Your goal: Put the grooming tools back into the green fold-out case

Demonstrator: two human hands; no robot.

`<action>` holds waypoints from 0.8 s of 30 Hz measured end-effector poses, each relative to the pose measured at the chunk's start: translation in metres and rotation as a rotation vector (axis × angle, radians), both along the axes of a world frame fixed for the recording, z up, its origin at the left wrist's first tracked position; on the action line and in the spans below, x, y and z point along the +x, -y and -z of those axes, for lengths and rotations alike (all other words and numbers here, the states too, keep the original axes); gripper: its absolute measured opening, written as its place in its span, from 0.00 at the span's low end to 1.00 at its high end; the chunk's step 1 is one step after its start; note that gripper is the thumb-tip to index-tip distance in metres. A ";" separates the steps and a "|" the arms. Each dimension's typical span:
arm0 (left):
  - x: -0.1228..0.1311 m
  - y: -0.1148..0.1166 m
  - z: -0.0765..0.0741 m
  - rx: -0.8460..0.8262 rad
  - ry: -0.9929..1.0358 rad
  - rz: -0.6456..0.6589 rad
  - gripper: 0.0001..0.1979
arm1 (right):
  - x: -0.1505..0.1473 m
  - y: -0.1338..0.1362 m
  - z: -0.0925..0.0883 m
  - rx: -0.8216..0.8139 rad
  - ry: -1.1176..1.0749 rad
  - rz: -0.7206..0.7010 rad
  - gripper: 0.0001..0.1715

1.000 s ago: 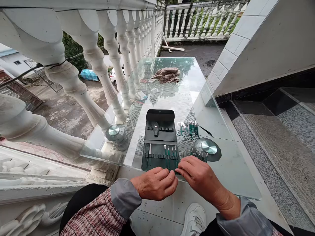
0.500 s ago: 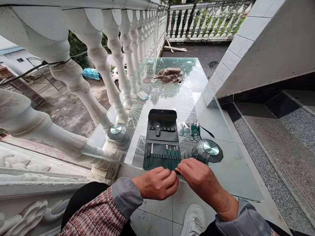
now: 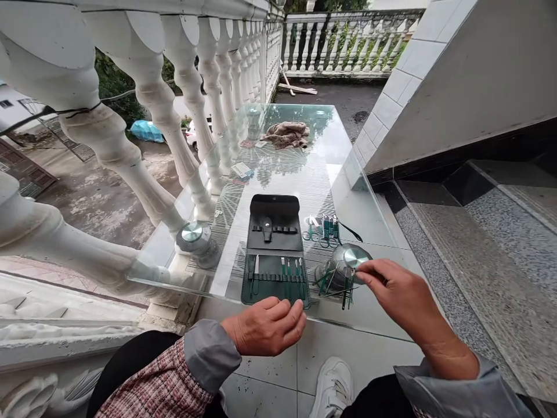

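Observation:
An unfolded dark green manicure case [image 3: 274, 294] lies at the near edge of the glass table. Several slim metal tools [image 3: 289, 273] stand in the elastic loops of its lower panel. My left hand [image 3: 267, 326] is at the case's bottom edge, fingers curled in; anything between them is hidden. Over to the right, my right hand [image 3: 398, 293] pinches thumb and forefinger together at a loose pile of thin green-handled tools [image 3: 346, 287]. Whether a tool is caught in that pinch is too small to tell.
Small scissors [image 3: 311, 229] and nail clippers [image 3: 331, 227] lie right of the case. A crumpled brown cloth [image 3: 286, 135] and a small card [image 3: 242, 170] are farther back on the glass table [image 3: 278, 174]. A white balustrade [image 3: 161, 110] runs along the left; stone steps [image 3: 470, 244] rise on the right.
My right hand has moved right, from the case's lower corner beside my left hand to the loose tools. My left hand stays by the case. The whole view has shifted slightly.

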State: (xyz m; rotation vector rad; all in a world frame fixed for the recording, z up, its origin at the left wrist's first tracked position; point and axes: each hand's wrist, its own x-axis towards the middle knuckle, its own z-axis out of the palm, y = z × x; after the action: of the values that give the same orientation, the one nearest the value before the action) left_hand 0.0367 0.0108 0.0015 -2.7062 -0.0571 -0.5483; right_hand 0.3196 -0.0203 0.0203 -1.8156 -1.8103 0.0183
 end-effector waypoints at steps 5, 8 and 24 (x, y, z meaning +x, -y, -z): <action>0.001 0.000 0.002 -0.001 0.004 0.003 0.13 | 0.006 0.003 0.010 -0.174 0.023 -0.092 0.09; 0.001 0.000 0.002 0.004 -0.010 -0.003 0.13 | 0.001 0.002 0.012 -0.177 0.043 -0.137 0.09; 0.000 0.001 0.000 0.016 -0.027 -0.020 0.13 | -0.024 0.004 -0.001 0.066 0.218 -0.153 0.14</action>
State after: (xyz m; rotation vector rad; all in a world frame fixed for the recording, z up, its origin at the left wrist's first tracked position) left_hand 0.0366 0.0100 0.0015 -2.6941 -0.0719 -0.5048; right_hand 0.2953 -0.0246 0.0215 -1.6841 -2.0718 -0.1861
